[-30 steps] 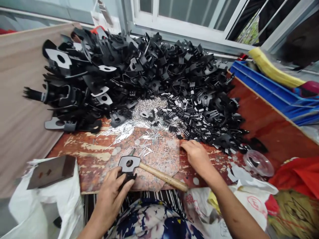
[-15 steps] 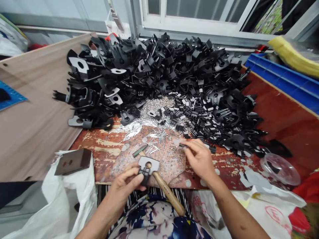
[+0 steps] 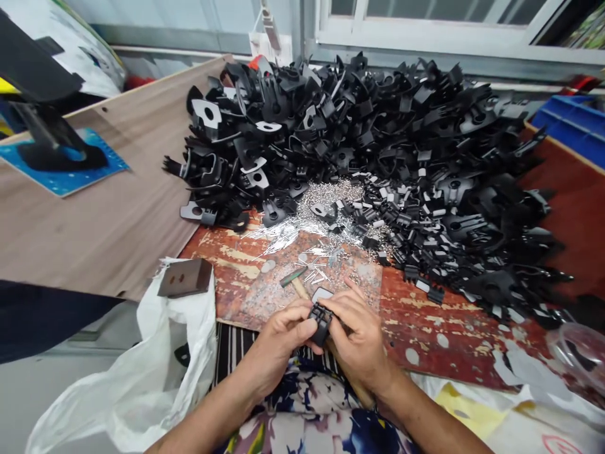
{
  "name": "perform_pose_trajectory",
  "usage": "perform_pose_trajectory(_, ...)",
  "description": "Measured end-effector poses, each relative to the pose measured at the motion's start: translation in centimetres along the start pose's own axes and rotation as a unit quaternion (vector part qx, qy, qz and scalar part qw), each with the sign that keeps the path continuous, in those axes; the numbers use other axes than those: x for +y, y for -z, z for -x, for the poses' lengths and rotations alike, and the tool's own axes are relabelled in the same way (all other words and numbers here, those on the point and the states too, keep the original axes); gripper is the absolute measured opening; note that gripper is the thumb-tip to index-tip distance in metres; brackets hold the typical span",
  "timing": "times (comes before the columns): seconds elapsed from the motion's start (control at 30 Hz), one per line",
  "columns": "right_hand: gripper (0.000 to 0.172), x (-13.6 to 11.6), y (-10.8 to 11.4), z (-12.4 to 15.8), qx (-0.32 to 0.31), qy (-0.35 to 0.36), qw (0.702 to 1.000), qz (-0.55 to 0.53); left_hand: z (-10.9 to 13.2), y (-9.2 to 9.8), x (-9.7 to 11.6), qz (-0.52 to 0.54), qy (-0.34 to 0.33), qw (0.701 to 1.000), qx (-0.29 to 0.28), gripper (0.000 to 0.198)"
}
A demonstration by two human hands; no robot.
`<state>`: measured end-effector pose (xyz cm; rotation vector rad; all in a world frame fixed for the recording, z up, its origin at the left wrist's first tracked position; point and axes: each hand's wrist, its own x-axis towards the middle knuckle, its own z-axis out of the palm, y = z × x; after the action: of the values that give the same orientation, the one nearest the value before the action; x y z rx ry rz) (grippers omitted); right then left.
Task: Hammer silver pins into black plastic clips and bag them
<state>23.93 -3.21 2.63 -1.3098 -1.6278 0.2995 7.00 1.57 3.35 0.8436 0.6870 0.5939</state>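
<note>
Both hands meet at the near edge of the worn red table (image 3: 449,328). My left hand (image 3: 283,334) grips a black plastic bracket (image 3: 320,318) with a pale flat plate and a hole. My right hand (image 3: 357,337) pinches the same bracket from the right, its fingers closed on it; whether a small clip is between them I cannot tell. A wooden hammer handle (image 3: 300,288) lies under my hands, mostly hidden. Just beyond lie loose silver pins (image 3: 316,274) and a green stick (image 3: 293,276).
A big heap of black brackets (image 3: 359,132) fills the far table, with small black clips (image 3: 401,221) and a silver pin pile (image 3: 331,195) in front. A dark metal block (image 3: 185,277) sits on a white bag (image 3: 155,353). Wood board (image 3: 94,208) left, blue crate (image 3: 574,123) right.
My right hand left the clip pile and came back to the bracket. My left hand lifted the bracket off the hammer toward me. The view swung left.
</note>
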Motion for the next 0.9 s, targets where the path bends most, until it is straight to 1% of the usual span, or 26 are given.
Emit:
perform_pose_trajectory(0.13, 0.044, 0.1, -0.9, 0.6, -0.016, -0.006, 1.0, 0.024, -0.2, 0.6, -0.2, 0.012, 0.004, 1.0, -0.016, 0.03)
perform_pose_trajectory(0.23, 0.043, 0.5, -1.5, 1.0, -0.028, -0.024, 0.999, 0.028, -0.6, 0.8, -0.4, -0.006, -0.022, 1.0, -0.005, 0.032)
perform_pose_trajectory(0.3, 0.039, 0.5, -1.7, 1.2, -0.039, -0.057, 0.998, 0.005, -0.8, 0.9, -0.5, -0.034, -0.043, 0.998, 0.013, 0.034)
perform_pose_trajectory(0.4, 0.031, 0.2, -1.6, 1.2, -0.063, -0.134, 0.987, -0.059, -0.8, 1.4, -0.4, -0.073, -0.061, 0.995, 0.024, 0.035)
perform_pose_trajectory(0.47, 0.032, 0.2, -1.1, 0.7, -0.111, -0.163, 0.973, -0.119, -0.7, 2.0, -0.3, -0.079, -0.061, 0.995, 0.023, 0.034)
perform_pose_trajectory(0.53, 0.033, 0.8, -0.4, -0.8, -0.203, -0.164, 0.951, -0.167, -0.7, 2.7, -0.3, -0.072, -0.045, 0.996, 0.018, 0.032)
perform_pose_trajectory(0.57, 0.031, 1.4, 0.0, -1.8, -0.243, -0.157, 0.943, -0.166, -0.6, 3.0, -0.4, -0.065, -0.036, 0.997, 0.016, 0.032)
perform_pose_trajectory(0.6, 0.029, 2.3, 0.4, -3.1, -0.261, -0.145, 0.945, -0.134, -0.6, 3.3, -0.5, -0.059, -0.028, 0.998, 0.019, 0.032)
perform_pose_trajectory(0.63, 0.028, 3.4, 0.7, -4.4, -0.252, -0.132, 0.956, -0.075, -0.6, 3.6, -0.7, -0.051, -0.023, 0.998, 0.029, 0.032)
perform_pose_trajectory(0.67, 0.028, 4.6, 0.9, -5.7, -0.219, -0.118, 0.969, -0.003, -0.6, 3.9, -0.8, -0.043, -0.021, 0.998, 0.044, 0.033)
perform_pose_trajectory(0.7, 0.028, 5.8, 0.9, -7.0, -0.172, -0.104, 0.977, 0.073, -0.6, 4.1, -1.0, -0.035, -0.022, 0.997, 0.062, 0.034)
perform_pose_trajectory(0.73, 0.027, 7.0, 0.8, -8.0, -0.133, -0.097, 0.978, 0.125, -0.5, 4.3, -1.2, -0.028, -0.022, 0.996, 0.079, 0.034)
perform_pose_trajectory(0.77, 0.027, 8.2, 0.5, -8.9, -0.107, -0.091, 0.977, 0.158, -0.5, 4.5, -1.3, -0.021, -0.022, 0.996, 0.089, 0.035)
perform_pose_trajectory(0.83, 0.022, 9.8, 0.0, -9.7, -0.1, -0.089, 0.978, 0.158, -0.4, 4.7, -1.5, -0.01, -0.019, 0.996, 0.092, 0.034)
perform_pose_trajectory(0.9, 0.01, 10.9, -0.3, -9.7, -0.108, -0.084, 0.981, 0.134, -0.4, 4.9, -1.6, -0.003, -0.019, 0.996, 0.088, 0.033)
